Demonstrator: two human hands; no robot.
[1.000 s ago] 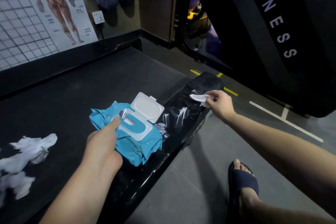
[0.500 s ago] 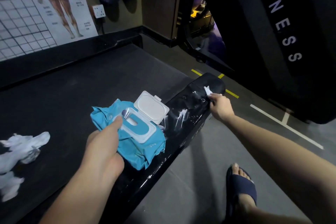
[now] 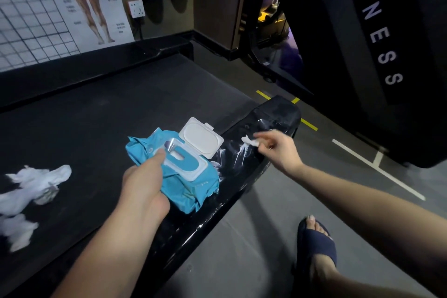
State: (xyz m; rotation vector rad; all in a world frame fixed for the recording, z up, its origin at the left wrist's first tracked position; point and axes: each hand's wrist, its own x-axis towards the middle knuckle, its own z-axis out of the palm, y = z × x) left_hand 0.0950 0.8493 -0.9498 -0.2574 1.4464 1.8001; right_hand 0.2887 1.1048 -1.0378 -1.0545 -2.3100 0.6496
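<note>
left hand: the left hand (image 3: 142, 186) grips the wipe pack (image 3: 186, 181) at its near end, thumb lying on top beside the dispensing frame, fingers hidden underneath.
wipe pack: blue soft pack, crinkled, resting across the inner edge of the side rail (image 3: 273, 113) and the treadmill belt (image 3: 96, 116); a white frame with an oval opening faces up.
lid: the white flip lid (image 3: 202, 136) is open, hinged back at the far side of the pack and tilted up.
right hand: the right hand (image 3: 280, 150) pinches a small white wipe scrap (image 3: 249, 140) at its fingertips, the other fingers loosely curled; motion blur hides the exact finger layout.
wipe scrap: held just above or on the rail, right of the lid; contact with the rail cannot be told.
side rail: glossy black, runs from bottom centre up to the right; white smear streaks (image 3: 239, 155) on it between the pack and the right hand.
used wipes: crumpled white wipes (image 3: 36, 184) lie on the belt at the left edge, well apart from the pack.
foot: a foot in a dark slide sandal (image 3: 316, 244) stands on the grey floor (image 3: 254, 213), right of the rail.
floor marks: white and yellow lines beyond the rail end.
background: anatomy poster (image 3: 72, 0) and wall socket (image 3: 137, 8) on the far wall; black machine with white lettering (image 3: 379, 41) at upper right.
</note>
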